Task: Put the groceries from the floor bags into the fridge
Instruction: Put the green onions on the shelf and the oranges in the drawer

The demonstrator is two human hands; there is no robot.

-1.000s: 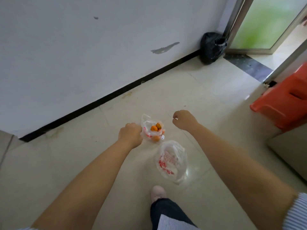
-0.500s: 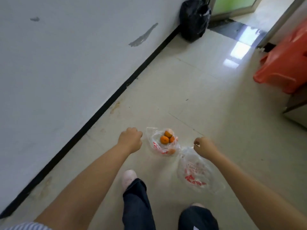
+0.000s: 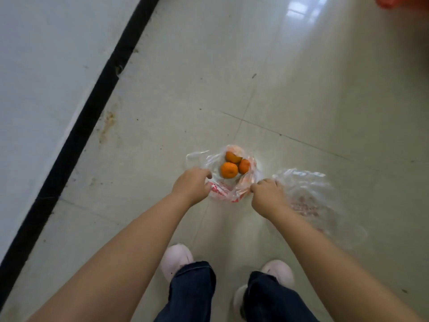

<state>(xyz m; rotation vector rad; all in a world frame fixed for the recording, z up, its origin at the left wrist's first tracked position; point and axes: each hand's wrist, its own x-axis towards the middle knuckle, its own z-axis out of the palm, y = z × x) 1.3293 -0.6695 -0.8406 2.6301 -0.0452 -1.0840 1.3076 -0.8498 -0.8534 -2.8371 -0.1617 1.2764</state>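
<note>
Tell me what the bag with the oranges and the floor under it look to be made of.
Bag with the oranges: thin clear plastic film with red print; it crinkles and shows the fruit through it. Floor: likely glazed ceramic tile, glossy, with window reflections and grout lines.

You have only one view, so no part of the scene is shared with another. It comes from the camera on your head, pitched steeply down along your own body. Your pale shoes [image 3: 177, 259] and dark blue trouser legs [image 3: 192, 291] sit at the bottom edge, and both bare forearms run up from the lower corners toward the middle. The glossy cream floor tiles [image 3: 301, 89] fill most of the frame. The white wall [image 3: 46, 66] with its black skirting strip [image 3: 92, 105] slants across the left side. The wide lens bends straight lines near the edges. Everything at the centre lies within arm's reach below you.
</note>
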